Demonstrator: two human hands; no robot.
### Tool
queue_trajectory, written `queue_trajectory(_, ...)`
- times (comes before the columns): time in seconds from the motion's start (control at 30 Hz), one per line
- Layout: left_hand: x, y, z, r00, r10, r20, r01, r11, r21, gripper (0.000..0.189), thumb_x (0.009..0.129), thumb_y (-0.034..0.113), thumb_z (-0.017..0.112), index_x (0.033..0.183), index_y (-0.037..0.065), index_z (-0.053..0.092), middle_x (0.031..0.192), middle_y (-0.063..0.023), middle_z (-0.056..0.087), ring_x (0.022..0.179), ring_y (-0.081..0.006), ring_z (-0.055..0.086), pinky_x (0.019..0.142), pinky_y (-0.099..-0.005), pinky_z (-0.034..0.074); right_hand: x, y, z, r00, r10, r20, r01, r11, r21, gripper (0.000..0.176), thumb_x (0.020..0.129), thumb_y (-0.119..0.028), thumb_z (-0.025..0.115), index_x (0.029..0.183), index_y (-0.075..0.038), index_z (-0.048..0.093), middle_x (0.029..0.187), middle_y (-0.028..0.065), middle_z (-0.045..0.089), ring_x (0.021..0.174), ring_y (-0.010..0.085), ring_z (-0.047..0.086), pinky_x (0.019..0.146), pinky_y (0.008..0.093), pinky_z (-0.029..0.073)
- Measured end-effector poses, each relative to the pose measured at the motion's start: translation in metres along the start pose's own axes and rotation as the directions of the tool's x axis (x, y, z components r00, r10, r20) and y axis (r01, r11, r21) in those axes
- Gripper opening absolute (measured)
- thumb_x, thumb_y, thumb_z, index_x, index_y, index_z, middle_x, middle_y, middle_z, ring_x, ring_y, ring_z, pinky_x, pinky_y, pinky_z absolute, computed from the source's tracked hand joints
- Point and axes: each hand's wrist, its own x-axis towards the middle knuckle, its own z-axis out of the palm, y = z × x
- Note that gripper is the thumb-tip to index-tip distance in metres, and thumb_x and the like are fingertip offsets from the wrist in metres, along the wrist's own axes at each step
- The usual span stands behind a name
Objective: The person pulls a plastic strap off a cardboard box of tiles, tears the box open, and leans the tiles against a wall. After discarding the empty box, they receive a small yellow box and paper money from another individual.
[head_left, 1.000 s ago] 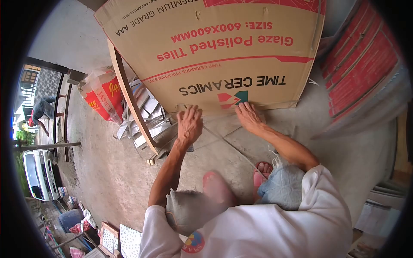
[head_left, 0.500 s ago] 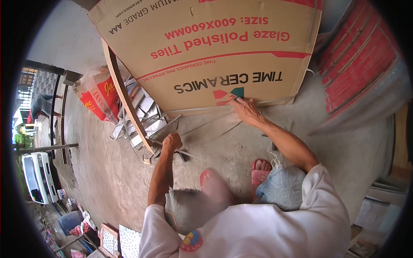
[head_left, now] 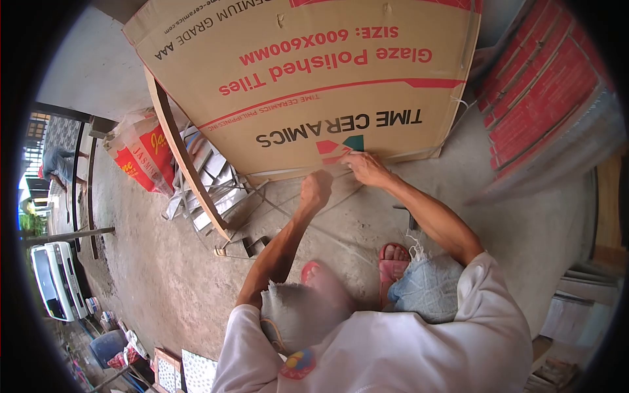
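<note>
A large cardboard tile carton [head_left: 341, 78] with upside-down print leans in front of me, its lower edge near the floor. A thin, pale packing strap [head_left: 406, 154] runs along that edge, with loose lengths trailing over the concrete. My right hand [head_left: 368, 169] is at the printed logo, fingers pinched on the strap at the carton's bottom edge. Just left of it and slightly lower, my left hand [head_left: 316, 190] is closed in a blurred fist. Whatever sits inside that fist is hidden.
A curved wooden strip [head_left: 180, 154] leans by the carton over a pile of metal offcuts [head_left: 213, 177]. Beside them stands a red-and-white sack [head_left: 141, 154]. Red-faced panels [head_left: 544, 85] stand at right. A dark metal bracket [head_left: 255, 245] lies near my left knee.
My left hand has moved right and up from beside the metal pile to near my right hand. The right hand stays at the carton's lower edge. The view has shifted slightly.
</note>
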Motion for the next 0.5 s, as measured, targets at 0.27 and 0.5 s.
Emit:
queue_trajectory(0.27, 0.006, -0.003, 0.006, 0.996, -0.026, -0.082, 0.021, 0.997, -0.068, 0.023, 0.085, 0.021, 0.060, 0.091, 0.002, 0.071, 0.083, -0.0219, 0.068, 0.080, -0.0365, 0.068, 0.074, -0.0415, 0.052, 0.001, 0.005, 0.008, 0.997, -0.061, -0.055, 0.062, 0.998, 0.028, 0.024, 0.085, 0.002, 0.047, 0.105, -0.002, 0.060, 0.103, 0.0192, 0.063, 0.099, 0.0384, 0.059, 0.080, 0.0437, 0.047)
queue_trajectory(0.5, 0.005, 0.005, 0.019, 0.984, 0.028, -0.177, -0.040, 0.997, -0.066, 0.026, 0.085, 0.023, 0.061, 0.093, -0.001, 0.070, 0.083, -0.0222, 0.068, 0.072, -0.0329, 0.069, 0.068, -0.0390, 0.053, 0.003, 0.001, -0.003, 0.996, -0.083, -0.007, 0.084, 0.993, 0.084, 0.009, 0.086, 0.000, 0.053, 0.094, 0.003, 0.056, 0.095, 0.0204, 0.059, 0.092, 0.0403, 0.057, 0.076, 0.0453, 0.045)
